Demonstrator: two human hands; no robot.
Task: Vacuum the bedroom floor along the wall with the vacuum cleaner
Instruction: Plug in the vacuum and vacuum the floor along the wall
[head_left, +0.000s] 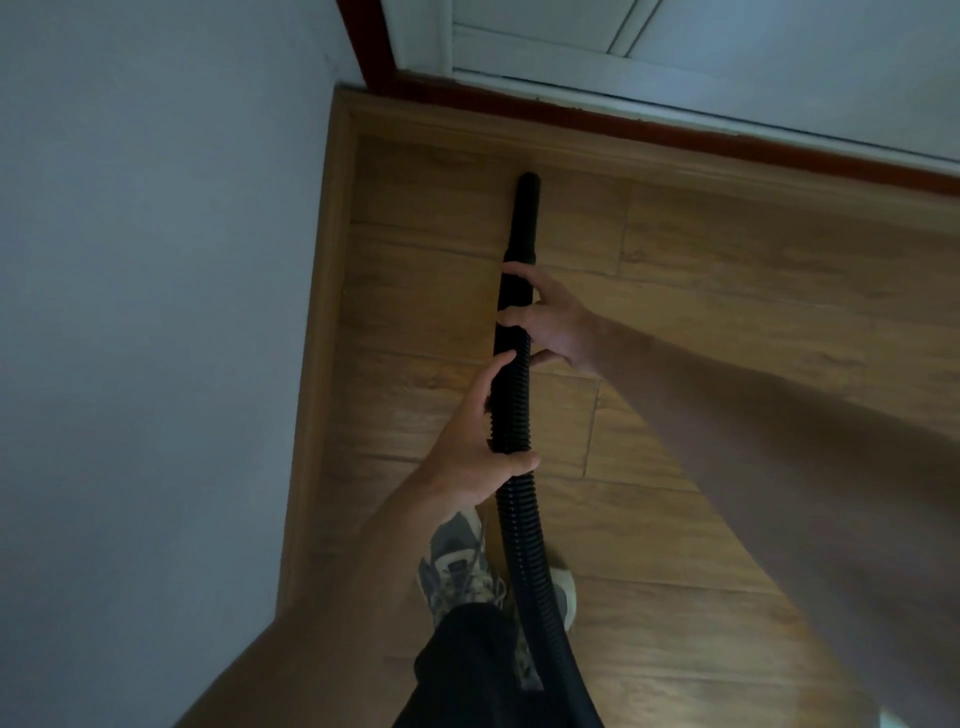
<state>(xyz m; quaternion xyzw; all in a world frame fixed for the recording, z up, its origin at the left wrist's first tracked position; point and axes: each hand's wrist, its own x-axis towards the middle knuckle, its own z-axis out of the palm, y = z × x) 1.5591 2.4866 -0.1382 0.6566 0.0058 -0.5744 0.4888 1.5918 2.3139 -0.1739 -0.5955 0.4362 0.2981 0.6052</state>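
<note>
The vacuum hose (511, 410) runs almost straight away from the person, with its long axis near to far across the wooden floor (727, 312). Its rigid black tube (522, 228) ends in an open tip (529, 183) that sits just short of the far skirting board (597, 150), below the door (727, 47).

Both hands are clamped on it, one behind the other. The right hand (556, 327) is the farther one, its fingers curled round where the smooth tube meets the ribbed part. The left hand (467, 441) grips the ribbed section nearer the body, thumb over the top. They are close together but not touching.

The wall (156, 260) to be followed stands to the left, with its own skirting board (322, 312) running parallel to the hose and a strip of bare floor between them. I judge that the coming move depends on that sideways gap: the tip must swing left into the corner, and the right hand, being nearer the tip, would steer it. A shoe (457, 561) stands just left of the hose's near run.
</note>
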